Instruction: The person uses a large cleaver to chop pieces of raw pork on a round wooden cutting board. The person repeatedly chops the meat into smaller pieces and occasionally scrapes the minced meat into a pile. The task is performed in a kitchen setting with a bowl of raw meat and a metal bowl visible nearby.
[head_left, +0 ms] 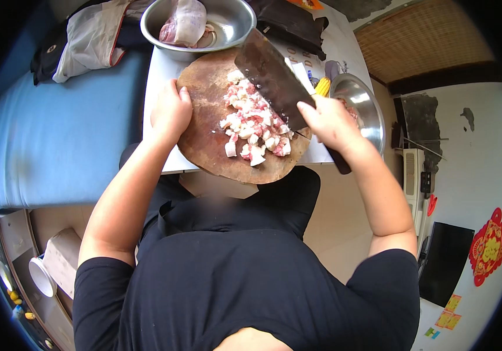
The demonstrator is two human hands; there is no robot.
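White table [157,76], cleaver [271,76] in rt hand [330,123], over diced meat [254,126]

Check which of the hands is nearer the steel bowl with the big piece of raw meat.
Left. The left hand rests on the cutting board's left edge, just below the bowl. The right hand grips the cleaver farther right, beside the other bowl.

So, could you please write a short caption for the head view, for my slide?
Right hand holds a cleaver over diced meat on a round wooden board; left hand steadies it.
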